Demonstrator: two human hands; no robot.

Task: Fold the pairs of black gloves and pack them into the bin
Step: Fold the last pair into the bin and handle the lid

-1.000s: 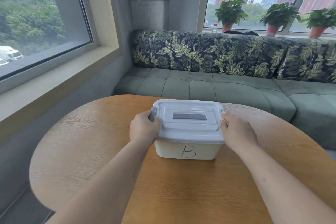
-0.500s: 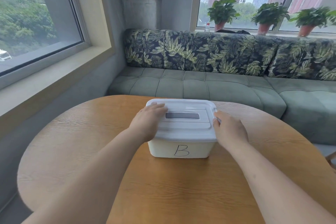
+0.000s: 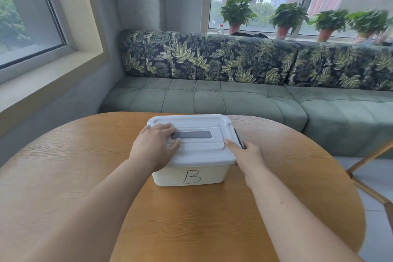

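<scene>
Table (image 3: 63, 176): round wooden top; it carries the bin alone, set at mid-width and nearer the far edge than the near one.

Bin (image 3: 191, 174): white, marked "B" on the near wall; upright; closed.

Lid (image 3: 202, 151): seated on the bin; no gap seen along the near rim.

Gloves: none in view; whether any lie inside the bin cannot be told.

Left hand (image 3: 155, 144): lies flat on the lid's left half; fingers (image 3: 167, 132) straight and slightly spread, covering the left end of the grey handle (image 3: 195, 134); it presses, it does not grip.

Right hand (image 3: 247, 154): at the lid's right edge, touching the dark latch (image 3: 238, 137), which stands swung outward; fingertips hidden, so a pinch cannot be confirmed.

Judgement: the step in hand is opening the bin; folding and packing are not begun. The next move calls for both side latches free, then a level lift of the lid with the bin held steady; the gloves must then be found.
</scene>
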